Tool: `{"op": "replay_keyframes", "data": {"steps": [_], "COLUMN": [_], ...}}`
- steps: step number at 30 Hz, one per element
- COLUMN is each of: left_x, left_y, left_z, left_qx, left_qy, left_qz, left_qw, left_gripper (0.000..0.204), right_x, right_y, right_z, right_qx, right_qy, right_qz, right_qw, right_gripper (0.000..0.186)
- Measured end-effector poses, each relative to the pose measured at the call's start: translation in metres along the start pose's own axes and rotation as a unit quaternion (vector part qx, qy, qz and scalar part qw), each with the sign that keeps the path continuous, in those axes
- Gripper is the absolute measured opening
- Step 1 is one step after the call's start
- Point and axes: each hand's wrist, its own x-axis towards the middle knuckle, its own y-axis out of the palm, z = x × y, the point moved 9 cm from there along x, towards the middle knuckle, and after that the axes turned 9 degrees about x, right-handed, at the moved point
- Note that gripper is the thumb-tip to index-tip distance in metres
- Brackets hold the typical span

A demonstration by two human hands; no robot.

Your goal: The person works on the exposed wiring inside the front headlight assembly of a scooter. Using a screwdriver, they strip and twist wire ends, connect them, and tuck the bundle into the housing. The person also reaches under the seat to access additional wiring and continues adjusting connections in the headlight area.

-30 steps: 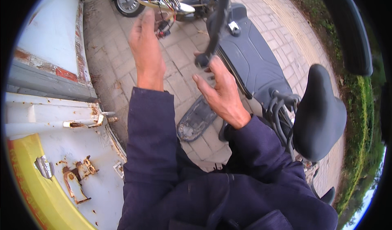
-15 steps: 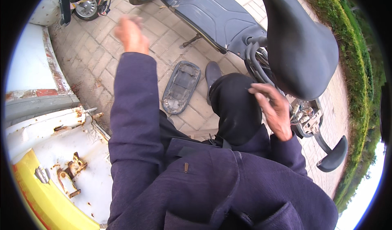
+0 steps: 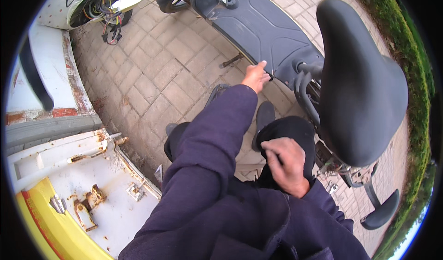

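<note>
My left hand [image 3: 255,77] reaches right, fingers somewhat apart, beside the near edge of the scooter's grey deck [image 3: 258,27]; whether it touches it I cannot tell. My right hand [image 3: 285,163] is curled at my right knee [image 3: 290,128]; what is under its fingers is hidden. Right of both hands is a big black saddle [image 3: 357,89], above metal tubing [image 3: 305,93]. Behind my left sleeve, a grey oval piece [image 3: 217,91] lies on the paving, mostly hidden.
A white scooter body [image 3: 124,3] with dangling wires [image 3: 110,31] stands at upper left. Rusty white panels [image 3: 115,200] with yellow trim [image 3: 41,204] flank my left. The kickstand [image 3: 230,61] shows under the deck. A hedge [image 3: 415,70] lines the right.
A second ago both hands were raised near a black handlebar. Now my left hand has swung right to the deck's edge, and my right hand has dropped back to my knee and curled.
</note>
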Motion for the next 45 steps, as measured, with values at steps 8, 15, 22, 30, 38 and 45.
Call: {"op": "replay_keyframes", "data": {"steps": [8, 15, 22, 30, 38, 45], "left_x": [0.004, 0.011, 0.014, -0.028, -0.103, -0.144], "left_y": [-0.004, -0.001, -0.025, -0.094, -0.097, -0.139], "left_z": [0.001, 0.002, -0.011, -0.078, -0.106, -0.071], "left_qx": [0.031, 0.066, 0.052, -0.041, 0.056, 0.121], "left_qy": [-0.006, -0.036, -0.003, 0.077, 0.104, 0.029], "left_qz": [-0.12, -0.118, -0.048, -0.094, -0.056, -0.087], "left_qw": [0.992, 0.99, 0.998, 0.992, 0.991, 0.988], "left_gripper": [0.057, 0.045, 0.032, 0.034, 0.045, 0.054], "right_x": [0.007, -0.002, -0.017, -0.221, -0.482, -0.648], "right_y": [0.007, 0.002, -0.035, -0.088, 0.029, 0.109], "right_z": [-0.002, -0.005, -0.006, -0.157, -0.338, -0.423], "right_qx": [-0.021, -0.002, 0.021, 0.202, 0.08, 0.035], "right_qy": [-0.076, -0.069, -0.009, 0.438, 0.408, 0.643], "right_qz": [0.016, 0.001, -0.024, -0.109, 0.054, -0.106], "right_qw": [0.997, 0.998, 0.999, 0.869, 0.908, 0.757], "right_gripper": [0.036, 0.031, 0.025, 0.018, 0.035, 0.053]}}
